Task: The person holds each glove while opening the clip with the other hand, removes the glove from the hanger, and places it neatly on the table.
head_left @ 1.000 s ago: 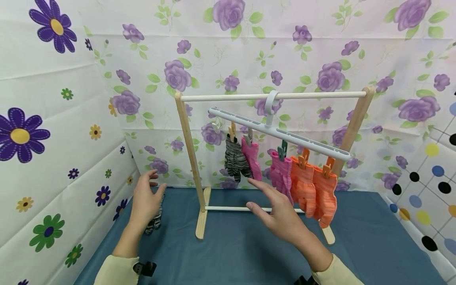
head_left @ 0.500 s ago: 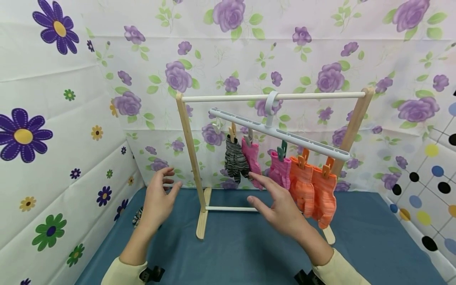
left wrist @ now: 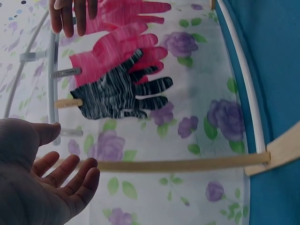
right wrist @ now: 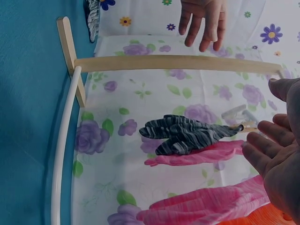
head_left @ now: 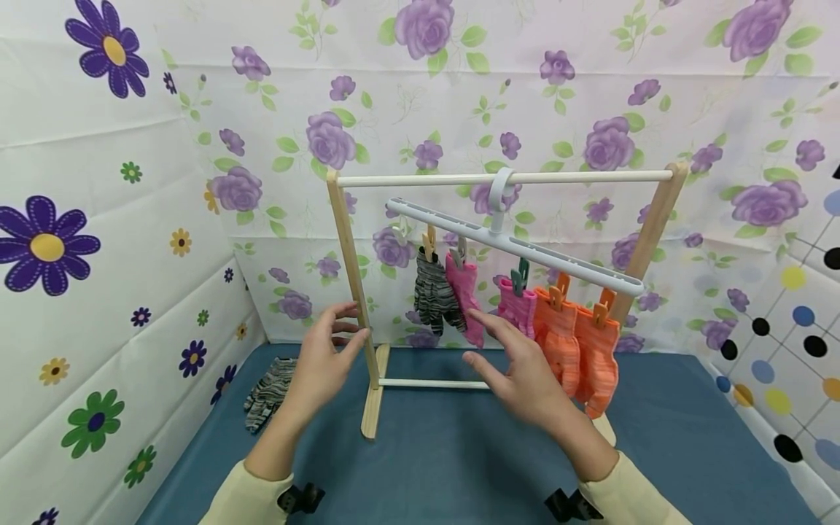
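My left hand [head_left: 324,361] is held up beside the rack's left post, fingers loosely bent and holding nothing. My right hand [head_left: 528,379], likewise holding nothing with its fingers relaxed, is in front of the hanging gloves. From a grey hanger [head_left: 453,224], clothespins hold a black-and-grey striped glove [head_left: 433,292], a pink glove [head_left: 464,288], another pink glove [head_left: 517,306] and two orange gloves [head_left: 558,339]. The right hand partly covers the second pink one. Another striped glove [head_left: 265,394] lies on the table, partly behind the left forearm.
A wooden rack [head_left: 346,255] with a white top rod [head_left: 407,179] and a lower rod [head_left: 426,384] stands on the blue table cover [head_left: 420,467]. A spare clip [head_left: 399,232] hangs at the hanger's left end. Flower-printed sheets enclose the back and left.
My left hand has moved right, from over the striped glove on the table to the rack's left post, uncovering that glove. My right hand has shifted slightly right.
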Demonstrator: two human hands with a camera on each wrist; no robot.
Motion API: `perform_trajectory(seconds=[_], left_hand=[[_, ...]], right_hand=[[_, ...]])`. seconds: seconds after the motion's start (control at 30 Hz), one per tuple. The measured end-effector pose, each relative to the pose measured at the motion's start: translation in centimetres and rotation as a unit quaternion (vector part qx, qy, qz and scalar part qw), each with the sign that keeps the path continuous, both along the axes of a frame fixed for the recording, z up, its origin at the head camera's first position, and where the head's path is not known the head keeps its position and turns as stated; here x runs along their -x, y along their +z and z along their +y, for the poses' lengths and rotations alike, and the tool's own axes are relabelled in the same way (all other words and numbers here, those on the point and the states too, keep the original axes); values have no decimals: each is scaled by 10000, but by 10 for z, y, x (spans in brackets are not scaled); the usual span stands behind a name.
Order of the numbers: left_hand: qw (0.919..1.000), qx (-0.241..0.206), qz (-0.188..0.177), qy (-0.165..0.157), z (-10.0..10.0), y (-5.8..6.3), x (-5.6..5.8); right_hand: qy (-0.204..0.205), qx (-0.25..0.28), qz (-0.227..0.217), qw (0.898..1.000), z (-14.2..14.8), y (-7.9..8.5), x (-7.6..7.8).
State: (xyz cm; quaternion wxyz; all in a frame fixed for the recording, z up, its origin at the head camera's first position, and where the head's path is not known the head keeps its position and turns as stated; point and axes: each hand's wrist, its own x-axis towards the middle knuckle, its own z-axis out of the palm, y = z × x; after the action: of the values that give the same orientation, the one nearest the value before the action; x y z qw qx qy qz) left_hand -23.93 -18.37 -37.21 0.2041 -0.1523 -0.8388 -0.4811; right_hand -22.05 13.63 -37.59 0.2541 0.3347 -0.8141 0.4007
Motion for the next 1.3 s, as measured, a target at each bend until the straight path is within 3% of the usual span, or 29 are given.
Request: perform_trajectory(seconds=[0.2,0.47,0.9,1.3], left_hand=[[9988,-234,-83,-428,16,2,10],[9943,-490,-275,-904,35,2,36],[9879,-778,-811,-1070,58,5,78],[9722,-1482,-1318,-1243,76,14,109]], right_hand=[[-157,-1,2,9999,4,2,4],[-331,-50,-47,9994,6,6,6],[-222,29,-76,9997,5,9,7],[-250,-30,-158,9996,3,11,6]])
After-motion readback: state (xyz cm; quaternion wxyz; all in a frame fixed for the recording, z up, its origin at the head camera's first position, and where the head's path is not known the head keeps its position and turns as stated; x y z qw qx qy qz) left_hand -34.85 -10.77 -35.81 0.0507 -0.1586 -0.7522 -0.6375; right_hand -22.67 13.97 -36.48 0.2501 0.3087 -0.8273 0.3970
